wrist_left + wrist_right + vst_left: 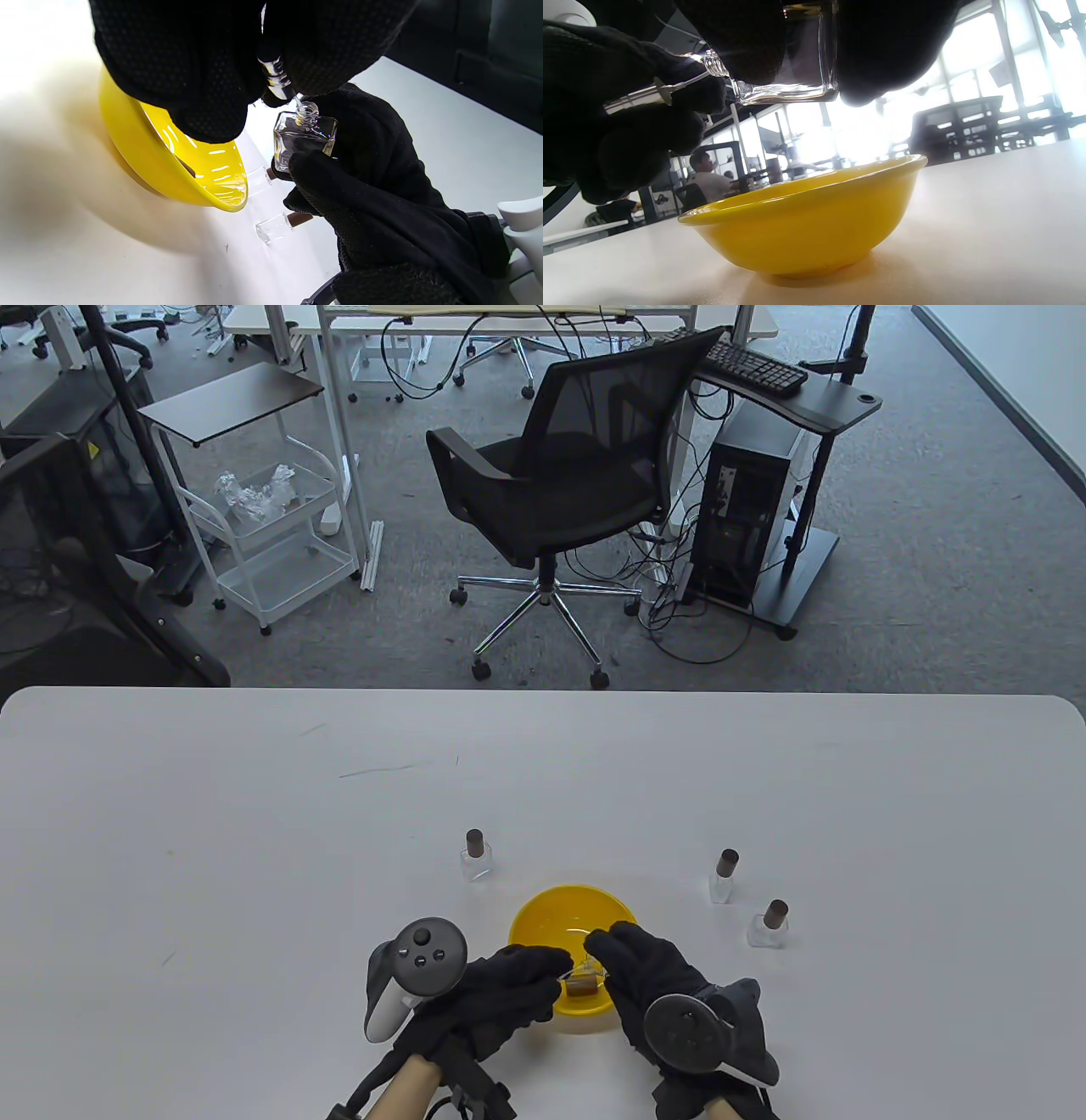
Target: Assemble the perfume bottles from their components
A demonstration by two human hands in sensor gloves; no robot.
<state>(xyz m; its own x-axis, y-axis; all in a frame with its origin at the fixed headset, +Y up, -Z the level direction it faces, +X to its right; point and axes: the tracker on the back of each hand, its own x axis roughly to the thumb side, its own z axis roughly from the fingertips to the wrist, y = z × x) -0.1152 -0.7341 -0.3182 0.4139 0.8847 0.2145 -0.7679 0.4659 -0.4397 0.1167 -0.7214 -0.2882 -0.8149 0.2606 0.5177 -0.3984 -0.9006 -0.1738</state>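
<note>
Over the near side of the yellow bowl point(543, 920) my right hand point(607, 952) grips a clear square glass bottle point(303, 137), its open neck turned toward my left hand. My left hand point(553, 973) pinches a silver spray pump point(275, 76); the pump's thin tube tip sits at the bottle's mouth. The right wrist view shows the same bottle point(797, 55) tilted, with the pump point(640, 97) meeting its threaded neck above the bowl point(806, 224). A brown cap point(582, 987) lies inside the bowl.
Three capped bottles stand on the white table: one point(477, 855) behind the bowl to the left, two point(724, 875) point(770, 923) to its right. Beyond the table's far edge are an office chair point(551, 475), a cart and a computer stand.
</note>
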